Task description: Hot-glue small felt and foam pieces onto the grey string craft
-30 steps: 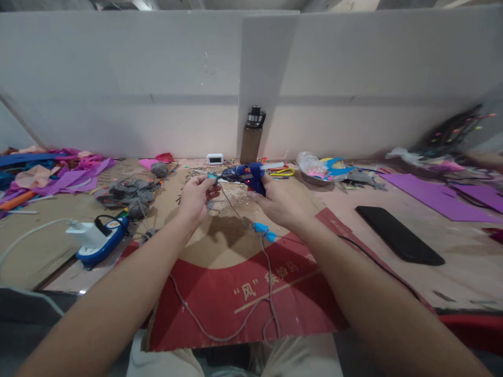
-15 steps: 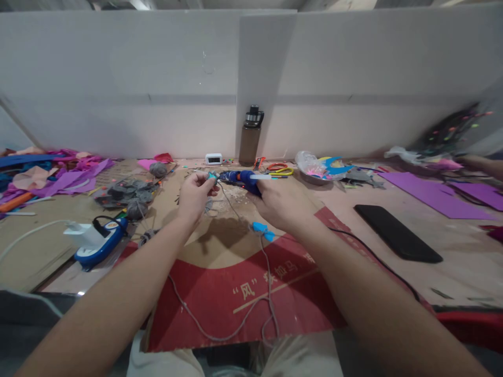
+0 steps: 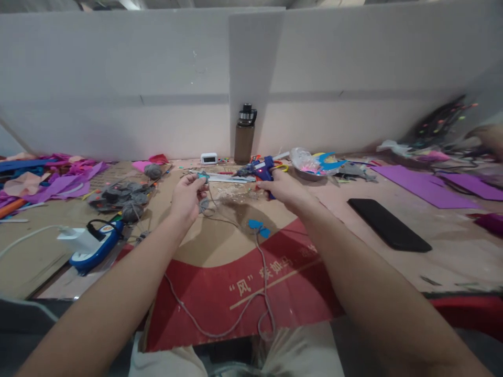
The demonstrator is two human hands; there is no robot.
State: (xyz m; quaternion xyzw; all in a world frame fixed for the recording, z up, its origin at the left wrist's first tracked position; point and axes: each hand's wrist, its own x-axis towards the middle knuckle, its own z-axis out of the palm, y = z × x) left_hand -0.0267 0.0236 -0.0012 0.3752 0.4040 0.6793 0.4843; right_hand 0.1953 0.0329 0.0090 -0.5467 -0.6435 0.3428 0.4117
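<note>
My left hand [image 3: 187, 198] pinches a small teal piece [image 3: 203, 176], from which grey yarn trails down toward the board. In my right hand [image 3: 285, 187] is a blue hot glue gun [image 3: 263, 168], its dark nozzle pointing left, away from the teal piece. A red light shows on the gun's body. Between and below my hands, a bright blue piece [image 3: 259, 228] lies on a cardboard sheet [image 3: 204, 298] printed red with pale characters. Grey yarn [image 3: 262, 256] runs from it in loops toward the front edge.
A dark bottle [image 3: 244, 135] and a small white clock [image 3: 209, 158] stand at the back. To the left are a blue power strip [image 3: 98, 251], grey yarn scraps [image 3: 118, 196] and coloured felt [image 3: 66, 183]. A black phone [image 3: 387, 224] and purple sheets [image 3: 416, 183] lie right. Another person's hand [image 3: 487, 141] shows far right.
The glue gun has moved right, away from the teal piece, and is tilted differently. My left hand keeps its pinch. The view has shifted slightly.
</note>
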